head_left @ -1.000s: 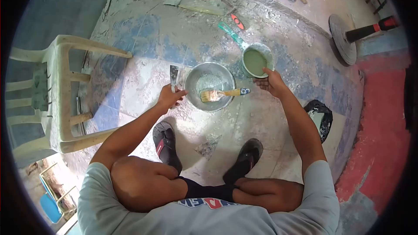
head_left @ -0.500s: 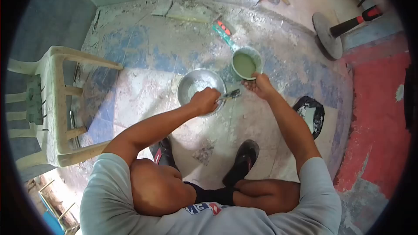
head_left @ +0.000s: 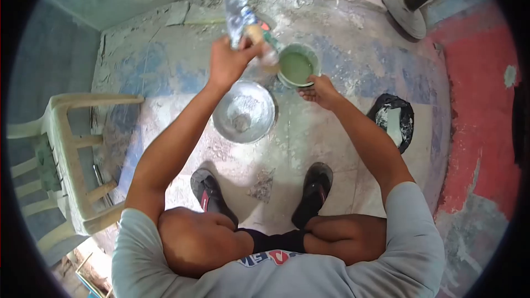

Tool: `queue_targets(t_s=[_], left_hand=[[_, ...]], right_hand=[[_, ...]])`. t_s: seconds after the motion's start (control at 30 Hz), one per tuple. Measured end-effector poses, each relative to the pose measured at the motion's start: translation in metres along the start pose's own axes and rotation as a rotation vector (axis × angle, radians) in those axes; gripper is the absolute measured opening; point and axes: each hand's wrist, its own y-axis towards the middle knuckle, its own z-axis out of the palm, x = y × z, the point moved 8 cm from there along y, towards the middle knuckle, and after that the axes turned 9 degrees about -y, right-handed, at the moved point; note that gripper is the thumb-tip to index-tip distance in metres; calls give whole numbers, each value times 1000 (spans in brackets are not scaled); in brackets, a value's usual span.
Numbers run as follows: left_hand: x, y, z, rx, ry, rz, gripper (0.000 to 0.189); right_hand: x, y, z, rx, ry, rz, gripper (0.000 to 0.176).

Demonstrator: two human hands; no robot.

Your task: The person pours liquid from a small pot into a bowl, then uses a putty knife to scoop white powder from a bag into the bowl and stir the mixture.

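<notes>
My left hand [head_left: 229, 65] is closed on a scraper-like tool [head_left: 236, 19], blurred by motion, with a silvery flat part pointing up and a tan part beside it. It is raised above and beyond a metal bowl [head_left: 244, 111], which has pale residue inside and rests on the floor. My right hand [head_left: 319, 92] grips the near rim of a green dipper [head_left: 297, 66] holding murky greenish liquid. The dipper's handle, partly hidden behind the tool, points to the upper left. A red-and-grey handle lies partly hidden beside it.
A black bag [head_left: 408, 111] with white material sits at right. Further back, a round disc tool [head_left: 402, 10] with a black-and-red handle leans by the red floor [head_left: 475, 110]. A plastic chair [head_left: 72, 160] stands at left. My feet are below the bowl.
My left hand has moved up and left, away from the bowl, with the tool now pointing upward. My right hand still holds the dipper. The view has shifted slightly.
</notes>
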Motion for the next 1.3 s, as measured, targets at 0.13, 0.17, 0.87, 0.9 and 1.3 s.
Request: queue_targets(t_s=[0.13, 0.17, 0.87, 0.9, 1.3], left_hand=[[-12, 24, 48, 42, -28, 221, 36], [0, 28, 58, 88, 67, 215, 33], [-3, 7, -12, 22, 81, 212, 30], [-9, 5, -15, 20, 79, 215, 30], [-32, -10, -30, 54, 80, 307, 40]], right_hand=[[4, -8, 16, 50, -9, 7, 31], [6, -11, 22, 60, -13, 11, 31], [50, -67, 100, 28, -115, -322, 78], [55, -68, 105, 22, -139, -369, 79], [84, -64, 122, -88, -323, -690, 84]])
